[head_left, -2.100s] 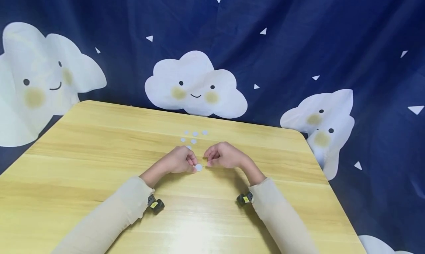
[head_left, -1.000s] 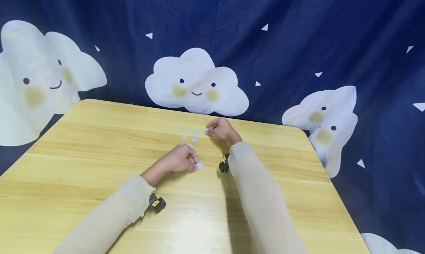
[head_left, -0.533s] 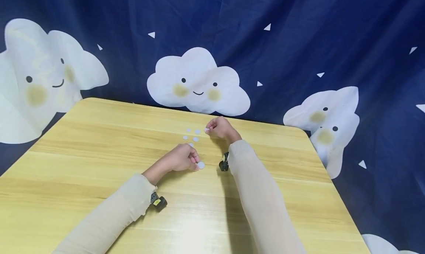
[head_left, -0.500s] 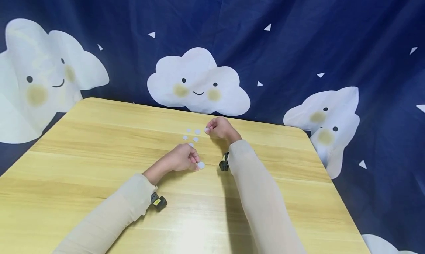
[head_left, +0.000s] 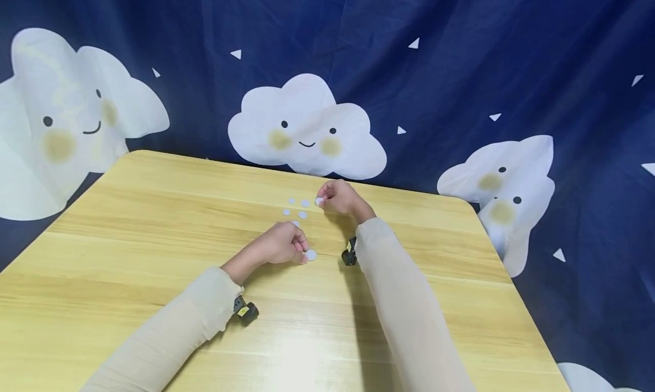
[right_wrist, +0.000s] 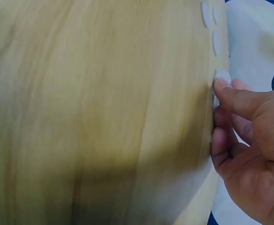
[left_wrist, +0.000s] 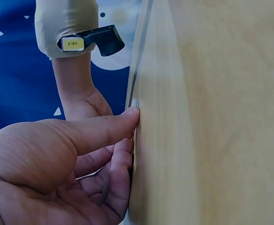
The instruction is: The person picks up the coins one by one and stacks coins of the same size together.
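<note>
Curtain [head_left: 450,79] backs the table [head_left: 169,210]; left hand [head_left: 283,244] partly hides one loose disc [head_left: 296,223].

white discs [head_left: 311,255], yellow wood-grained table [head_left: 153,227]

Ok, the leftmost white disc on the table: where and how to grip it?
Probably by its rim, thumb and fingertip pinching opposite edges, coming from the left. The leftmost disc lies flat on the table and looks thin, leaving little but its edge to grip; a neighbouring disc sits close on its right.

On the right wrist camera [left_wrist: 109,41], a yellow label [left_wrist: 73,44] bears dark characters; none readable.
</note>
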Tool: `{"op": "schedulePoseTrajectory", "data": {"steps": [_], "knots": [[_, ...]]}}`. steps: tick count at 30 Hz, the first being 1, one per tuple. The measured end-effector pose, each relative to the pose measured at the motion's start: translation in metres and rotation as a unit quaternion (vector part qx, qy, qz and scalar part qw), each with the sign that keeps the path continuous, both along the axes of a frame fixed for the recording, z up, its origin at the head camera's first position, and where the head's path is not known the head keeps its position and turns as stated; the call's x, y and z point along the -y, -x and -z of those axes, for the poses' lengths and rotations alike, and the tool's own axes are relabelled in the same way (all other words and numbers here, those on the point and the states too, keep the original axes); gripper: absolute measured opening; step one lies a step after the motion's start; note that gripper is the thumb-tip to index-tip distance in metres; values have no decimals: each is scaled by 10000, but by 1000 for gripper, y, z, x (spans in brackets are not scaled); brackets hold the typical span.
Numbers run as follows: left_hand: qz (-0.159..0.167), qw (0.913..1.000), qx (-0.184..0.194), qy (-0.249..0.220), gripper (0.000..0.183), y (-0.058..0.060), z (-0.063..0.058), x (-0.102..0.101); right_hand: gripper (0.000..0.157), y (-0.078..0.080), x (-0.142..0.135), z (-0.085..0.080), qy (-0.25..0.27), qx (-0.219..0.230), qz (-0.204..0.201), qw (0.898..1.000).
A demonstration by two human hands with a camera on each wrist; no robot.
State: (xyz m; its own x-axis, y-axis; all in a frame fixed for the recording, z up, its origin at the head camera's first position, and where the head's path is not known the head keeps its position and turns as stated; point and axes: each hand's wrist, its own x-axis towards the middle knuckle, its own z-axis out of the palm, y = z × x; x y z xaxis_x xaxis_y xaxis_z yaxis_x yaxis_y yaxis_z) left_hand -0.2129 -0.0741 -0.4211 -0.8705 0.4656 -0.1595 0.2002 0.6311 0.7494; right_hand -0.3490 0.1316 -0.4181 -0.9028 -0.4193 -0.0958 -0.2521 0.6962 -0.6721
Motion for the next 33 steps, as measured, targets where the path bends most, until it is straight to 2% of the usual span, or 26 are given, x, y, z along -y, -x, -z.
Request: {"op": "schedulePoseTrajectory", "data": {"steps": [14,23,29,33], "knots": [[-40,9999,87,55,17,-1,-1,0,9,-7,-9,-11,-86,-474,-431,9979],[-46,9999,97,51,18,0,-2,-2,10,-17,-16,-30,16,-609,-901,9941],[-86,9999,111,65,18,-1,-2,-2,12,-26,-24,-34,-36,-594,-1051,9927],[-97,9999,109,55,17,-2,-2,-2,12,-34,-32,-35,65,-412,-1095,9931]]}}
